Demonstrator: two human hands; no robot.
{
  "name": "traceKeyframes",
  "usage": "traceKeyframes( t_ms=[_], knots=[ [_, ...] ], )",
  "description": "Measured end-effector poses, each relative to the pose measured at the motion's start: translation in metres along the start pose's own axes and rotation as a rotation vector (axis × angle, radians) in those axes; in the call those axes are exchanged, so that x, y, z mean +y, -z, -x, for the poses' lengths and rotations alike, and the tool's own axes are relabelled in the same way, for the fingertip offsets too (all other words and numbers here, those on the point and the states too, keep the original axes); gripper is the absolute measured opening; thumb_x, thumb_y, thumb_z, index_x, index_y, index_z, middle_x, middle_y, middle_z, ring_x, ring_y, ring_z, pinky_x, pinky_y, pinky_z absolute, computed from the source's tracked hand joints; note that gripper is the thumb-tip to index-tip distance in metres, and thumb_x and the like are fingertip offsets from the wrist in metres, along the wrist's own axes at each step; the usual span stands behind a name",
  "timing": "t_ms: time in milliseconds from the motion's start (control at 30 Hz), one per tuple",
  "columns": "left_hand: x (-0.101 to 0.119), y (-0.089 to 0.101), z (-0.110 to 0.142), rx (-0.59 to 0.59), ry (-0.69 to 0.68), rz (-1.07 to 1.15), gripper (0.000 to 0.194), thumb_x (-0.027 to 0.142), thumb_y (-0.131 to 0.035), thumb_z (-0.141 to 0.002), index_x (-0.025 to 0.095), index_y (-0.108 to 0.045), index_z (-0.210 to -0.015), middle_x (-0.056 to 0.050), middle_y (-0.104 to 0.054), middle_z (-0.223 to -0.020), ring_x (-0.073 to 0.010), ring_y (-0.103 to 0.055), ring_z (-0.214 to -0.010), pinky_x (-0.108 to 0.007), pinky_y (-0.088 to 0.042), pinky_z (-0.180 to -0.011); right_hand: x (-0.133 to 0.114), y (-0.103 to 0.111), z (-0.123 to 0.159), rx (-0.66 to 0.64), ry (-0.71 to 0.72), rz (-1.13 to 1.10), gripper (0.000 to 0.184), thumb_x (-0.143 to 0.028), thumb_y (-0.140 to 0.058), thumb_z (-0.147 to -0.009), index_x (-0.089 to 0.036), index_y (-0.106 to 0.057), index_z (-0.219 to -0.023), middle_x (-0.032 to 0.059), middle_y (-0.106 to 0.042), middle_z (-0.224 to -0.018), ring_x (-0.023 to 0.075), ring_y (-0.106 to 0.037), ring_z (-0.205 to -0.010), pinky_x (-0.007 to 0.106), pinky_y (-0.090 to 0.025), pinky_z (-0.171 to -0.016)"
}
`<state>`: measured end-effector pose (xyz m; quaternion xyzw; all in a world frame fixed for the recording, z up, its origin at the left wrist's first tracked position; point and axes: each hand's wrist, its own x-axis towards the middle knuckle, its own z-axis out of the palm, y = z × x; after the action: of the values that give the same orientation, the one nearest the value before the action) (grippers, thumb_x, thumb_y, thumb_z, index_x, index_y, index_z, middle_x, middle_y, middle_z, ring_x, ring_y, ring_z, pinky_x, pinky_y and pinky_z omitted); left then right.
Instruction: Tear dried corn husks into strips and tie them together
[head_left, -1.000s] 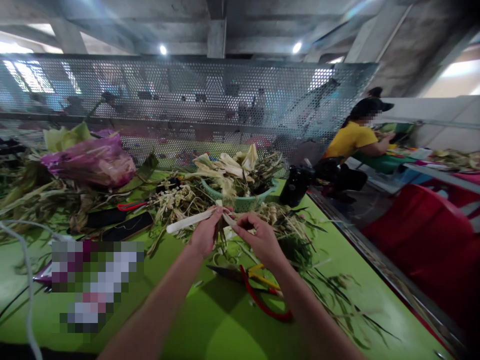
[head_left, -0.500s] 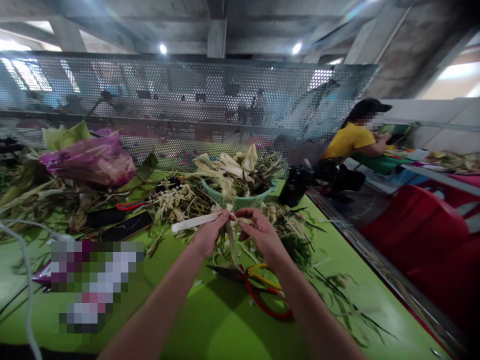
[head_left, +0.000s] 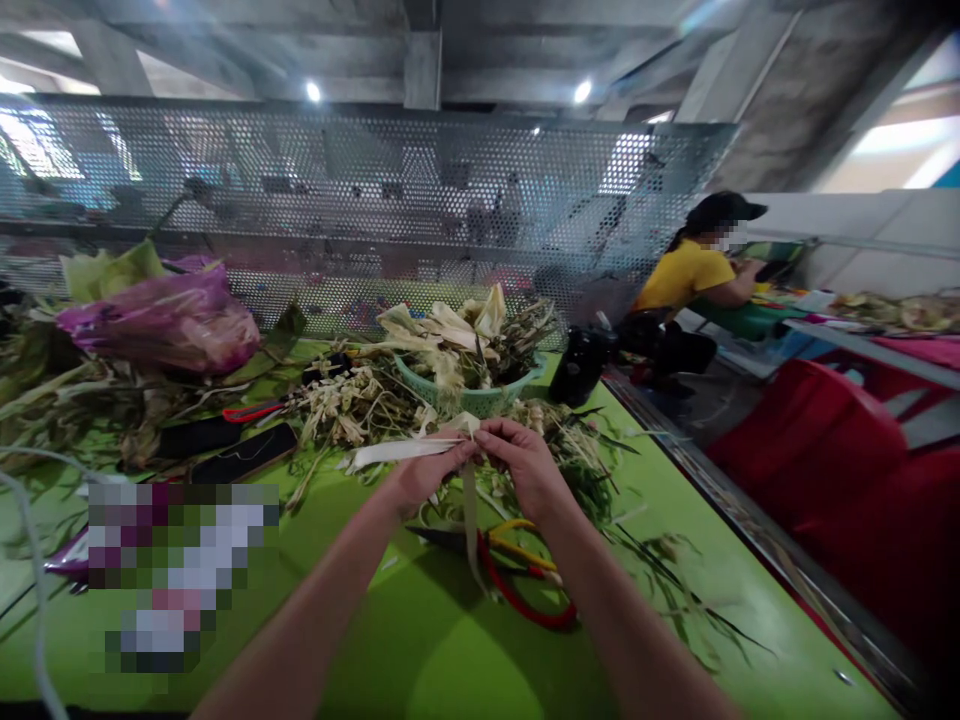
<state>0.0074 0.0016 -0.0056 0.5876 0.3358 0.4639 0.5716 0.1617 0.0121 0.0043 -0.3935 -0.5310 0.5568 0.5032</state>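
Pale strip (head_left: 409,451): in both hands, above the worktop (head_left: 442,670), in front of the green basket (head_left: 480,403); a folded bit stands up at the fingertips.
Left hand grip (head_left: 421,480): closed, strip pinched between thumb and fingers; broad whitish end sticks out past the hand on its left side.
Right hand grip (head_left: 525,468): closed, thumb and forefinger pinching at the fold, tips right beside the left thumb.
Strip vs grip: fold between the two sets of fingertips; narrow length hangs below them, passing in front of the scissors (head_left: 517,609) in view. Cannot tell if it touches them, or if wide end and hanging length are one piece.
Scissors: on worktop below the hands, red and yellow handles, dark blades pointing left.
Basket: heaped with dry husks (head_left: 450,332), beyond the hands.
Loose stems (head_left: 352,405): scattered left of basket.
Black container (head_left: 581,366): just right of basket.
Left side: purple bag (head_left: 169,325) on plant matter; red-handled cutter (head_left: 253,411) and dark flat case (head_left: 244,455) nearer; white cable (head_left: 36,610) at edge.
Background: perforated panel (head_left: 360,200) behind; co-worker (head_left: 686,275) in yellow top, red chair (head_left: 810,430) at right.
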Motion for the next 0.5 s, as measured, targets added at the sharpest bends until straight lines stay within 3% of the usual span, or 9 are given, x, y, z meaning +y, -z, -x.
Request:
traceKeyframes(
  t_ms=[167, 300, 367, 500],
  knots=[
    [0.004, -0.003, 0.001, -0.064, -0.076, -0.168, 0.029, 0.044, -0.058, -0.080, 0.016, -0.065, -0.083, -0.003, -0.061, -0.082, -0.0164, -0.050, -0.079, -0.027, -0.038, -0.074, 0.007, 0.001, -0.002, 0.044, -0.012, -0.016, 0.021, -0.034, -0.071, -0.067, -0.017, -0.059, -0.063, -0.0047, -0.049, -0.054, 0.0075, -0.034, -0.048, 0.023, -0.023, -0.048],
    [0.009, -0.003, 0.004, 0.010, -0.026, -0.134, 0.026, 0.041, -0.057, -0.081, 0.017, -0.064, -0.080, -0.001, -0.057, -0.073, -0.0130, -0.047, -0.068, -0.025, -0.037, -0.066, 0.008, 0.003, -0.005, -0.017, -0.040, 0.081, 0.026, -0.041, -0.066, -0.072, -0.017, -0.059, -0.067, -0.0046, -0.047, -0.053, 0.0080, -0.032, -0.048, 0.022, -0.023, -0.046],
    [0.008, -0.001, 0.003, 0.063, 0.004, -0.110, 0.026, 0.041, -0.054, -0.082, 0.017, -0.062, -0.078, 0.001, -0.053, -0.068, -0.0118, -0.044, -0.063, -0.024, -0.035, -0.062, 0.005, 0.006, -0.006, 0.033, 0.027, 0.174, 0.025, -0.041, -0.063, -0.075, -0.017, -0.062, -0.077, -0.0025, -0.051, -0.061, 0.0092, -0.037, -0.051, 0.022, -0.028, -0.047],
    [-0.003, 0.002, 0.000, 0.157, -0.007, -0.178, 0.025, 0.039, -0.052, -0.083, 0.017, -0.060, -0.072, 0.000, -0.053, -0.070, -0.0135, -0.046, -0.069, -0.024, -0.037, -0.066, -0.004, 0.004, 0.000, 0.182, 0.333, 0.459, 0.024, -0.032, -0.061, -0.080, -0.021, -0.063, -0.101, 0.0032, -0.055, -0.089, 0.0113, -0.045, -0.061, 0.025, -0.041, -0.057]
  ],
)
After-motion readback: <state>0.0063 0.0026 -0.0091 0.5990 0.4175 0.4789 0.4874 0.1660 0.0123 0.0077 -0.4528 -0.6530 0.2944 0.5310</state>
